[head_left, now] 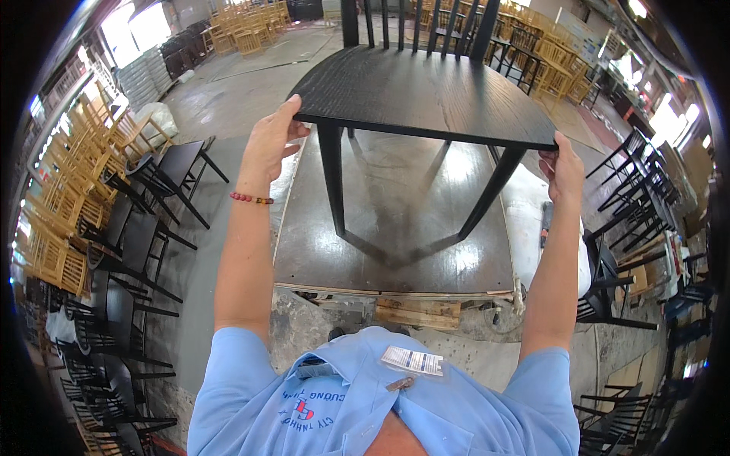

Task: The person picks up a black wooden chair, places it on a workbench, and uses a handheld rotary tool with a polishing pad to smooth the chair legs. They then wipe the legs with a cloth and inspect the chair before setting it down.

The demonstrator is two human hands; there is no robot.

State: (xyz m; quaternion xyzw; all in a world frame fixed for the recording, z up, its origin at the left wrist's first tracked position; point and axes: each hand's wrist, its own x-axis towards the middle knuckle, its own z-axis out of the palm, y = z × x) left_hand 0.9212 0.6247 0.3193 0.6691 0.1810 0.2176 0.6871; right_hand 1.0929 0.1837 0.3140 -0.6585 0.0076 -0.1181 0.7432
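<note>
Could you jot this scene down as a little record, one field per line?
Left hand: holds the chair at its left front corner
Right hand: holds its right front corner
Chair: black, upright on a brown board
Left wrist: beaded bracelet
Clothing: light blue shirt
Left background: black chairs, pale wooden chairs

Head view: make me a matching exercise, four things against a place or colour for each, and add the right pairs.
Things:
1. Black chair
2. Beaded bracelet
3. Shirt
4. Right hand

Places and colours:
A. around the left wrist
B. at the near right corner of the seat
C. light blue
D. standing on a shiny brown board

Right pairs: 1-D, 2-A, 3-C, 4-B
</note>
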